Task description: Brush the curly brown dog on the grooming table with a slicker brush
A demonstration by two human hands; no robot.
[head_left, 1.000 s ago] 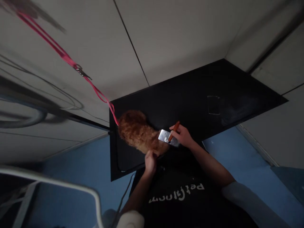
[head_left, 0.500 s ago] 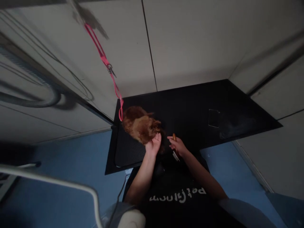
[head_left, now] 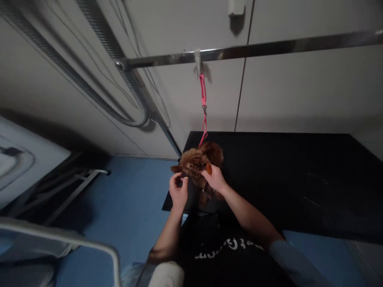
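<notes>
A small brown curly-coated dog [head_left: 214, 153] is on the black grooming table, its head turned toward the left. My left hand [head_left: 178, 192] is at the dog's muzzle and ear on the left side, fingers curved with a gap between thumb and forefinger; nothing shows in it. In my right hand [head_left: 216, 179] is a slicker brush, its orange-brown wooden handle [head_left: 209, 169] sticking up past the thumb. The brush's metal head [head_left: 206, 192] points down by the dog's chest. My right fingers rest against the side of the dog's face, partly hidden by fur.
The black table [head_left: 278, 175] stretches right along the wall. A pink grooming loop [head_left: 204, 95] hangs from a metal bar [head_left: 167, 60] down to the dog. A ribbed grey hose [head_left: 89, 89] droops at left. A white curved tube [head_left: 74, 239] crosses the lower left.
My view has swung left and up, bringing the bar into sight. The dog's head has turned from right to left. My right hand has moved with the brush to the dog's face; my left has shifted round.
</notes>
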